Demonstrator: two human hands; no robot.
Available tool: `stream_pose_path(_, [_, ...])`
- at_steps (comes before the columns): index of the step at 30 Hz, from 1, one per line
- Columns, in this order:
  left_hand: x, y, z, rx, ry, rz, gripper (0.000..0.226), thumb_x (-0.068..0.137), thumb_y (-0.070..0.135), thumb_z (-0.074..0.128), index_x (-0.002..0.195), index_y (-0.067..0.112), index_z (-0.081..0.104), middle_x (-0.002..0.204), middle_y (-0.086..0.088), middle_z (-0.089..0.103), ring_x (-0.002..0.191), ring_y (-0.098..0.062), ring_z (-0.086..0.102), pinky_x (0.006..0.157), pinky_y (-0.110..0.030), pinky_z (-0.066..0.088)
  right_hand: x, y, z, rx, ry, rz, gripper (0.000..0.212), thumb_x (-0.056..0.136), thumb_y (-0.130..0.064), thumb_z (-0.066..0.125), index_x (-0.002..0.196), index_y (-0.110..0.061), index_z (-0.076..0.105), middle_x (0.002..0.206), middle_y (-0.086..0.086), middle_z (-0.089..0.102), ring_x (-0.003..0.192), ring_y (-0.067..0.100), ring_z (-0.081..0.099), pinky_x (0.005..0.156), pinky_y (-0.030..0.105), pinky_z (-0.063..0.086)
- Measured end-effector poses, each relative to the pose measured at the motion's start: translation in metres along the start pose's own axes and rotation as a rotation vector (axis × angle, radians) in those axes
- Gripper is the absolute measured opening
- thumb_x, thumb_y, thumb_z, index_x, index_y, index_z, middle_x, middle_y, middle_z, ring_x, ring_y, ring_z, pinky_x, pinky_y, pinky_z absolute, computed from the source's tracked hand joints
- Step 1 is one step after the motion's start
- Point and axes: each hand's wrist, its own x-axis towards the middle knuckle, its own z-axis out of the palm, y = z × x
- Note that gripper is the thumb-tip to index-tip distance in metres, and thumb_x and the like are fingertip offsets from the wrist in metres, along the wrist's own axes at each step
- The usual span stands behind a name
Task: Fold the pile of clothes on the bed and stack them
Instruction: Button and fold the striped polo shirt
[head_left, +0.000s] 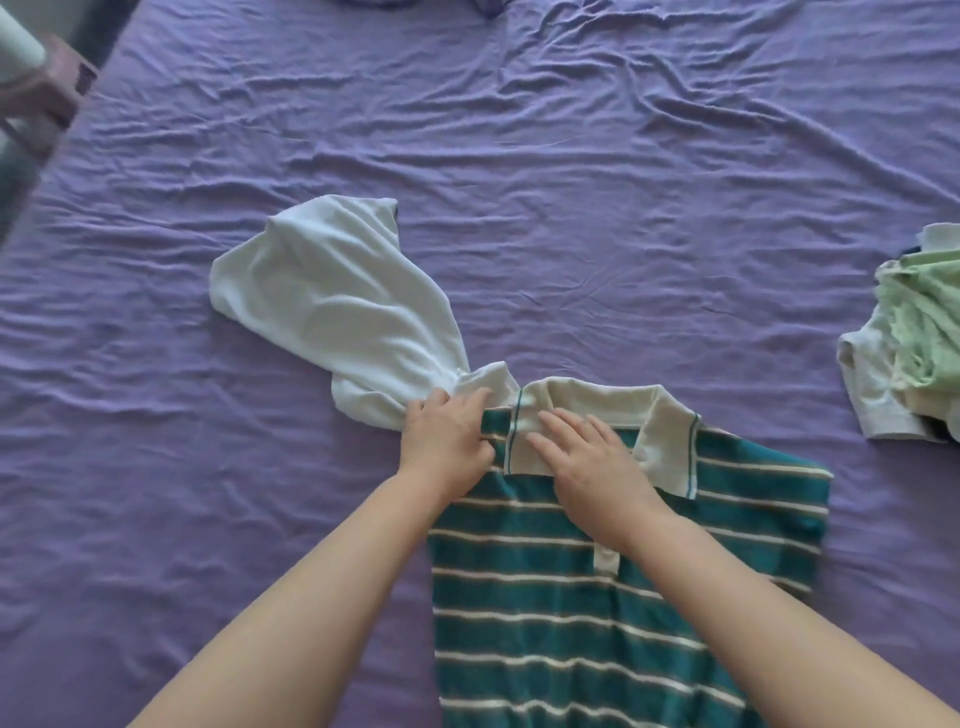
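Note:
A green polo shirt (571, 597) with white stripes and a white collar lies face up on the purple bed, its right sleeve folded in. Its white left sleeve (337, 301) stretches out to the upper left. My left hand (447, 436) grips the shirt where that sleeve meets the shoulder. My right hand (587, 467) lies flat on the collar and placket, fingers spread, pressing the fabric down. A pile of light green and white clothes (914, 338) sits at the right edge, partly cut off by the frame.
The wrinkled purple bedsheet (571, 182) covers the whole bed. A pinkish stool or stand (47, 93) is off the bed's far left corner. Dark fabric pokes in at the top edge (488, 5).

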Motion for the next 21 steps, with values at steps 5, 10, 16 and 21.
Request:
stream_pose_path(5, [-0.003,-0.015,-0.004,-0.211,0.155,0.179,0.016,0.075,0.018,0.068,0.091,0.016,0.072,0.096,-0.003,0.066,0.096,-0.032,0.054,0.082,-0.042,0.046,0.005,-0.022,0.001,0.004,-0.064,-0.029,0.063,0.063,-0.012,0.076,0.123,-0.013,0.057,0.131,0.011,0.056,0.124,0.030,0.051,0.098,0.049,0.041])
stream_pose_path(10, [-0.007,-0.012,-0.016,-0.380,-0.035,0.193,0.017,0.088,0.032,0.057,0.095,0.016,0.055,0.092,-0.005,0.066,0.086,-0.028,0.060,0.072,-0.036,0.047,0.001,-0.023,0.000,-0.040,-0.146,0.013,0.075,0.065,-0.021,0.077,0.134,-0.015,0.048,0.139,0.009,0.049,0.128,0.029,0.046,0.099,0.048,0.040])
stream_pose_path(16, [-0.006,-0.029,-0.014,-0.380,-0.421,0.087,0.072,0.079,0.039,0.063,0.142,0.028,0.030,0.104,0.011,0.067,0.107,-0.015,0.056,0.095,-0.034,0.043,-0.008,-0.009,0.007,-0.056,-0.289,0.054,0.067,0.097,-0.022,0.034,0.148,-0.024,-0.009,0.142,-0.007,-0.022,0.144,0.022,-0.014,0.116,0.044,-0.003])
stream_pose_path(21, [-0.016,-0.028,-0.004,-0.659,-0.539,0.046,0.095,0.073,0.050,0.073,0.148,0.026,0.021,0.122,0.005,0.054,0.114,-0.011,0.050,0.097,-0.024,0.041,-0.008,-0.020,0.016,-0.030,-0.259,0.114,0.061,0.095,-0.049,0.021,0.149,-0.022,0.012,0.154,0.006,0.007,0.144,0.027,0.004,0.115,0.049,0.008])
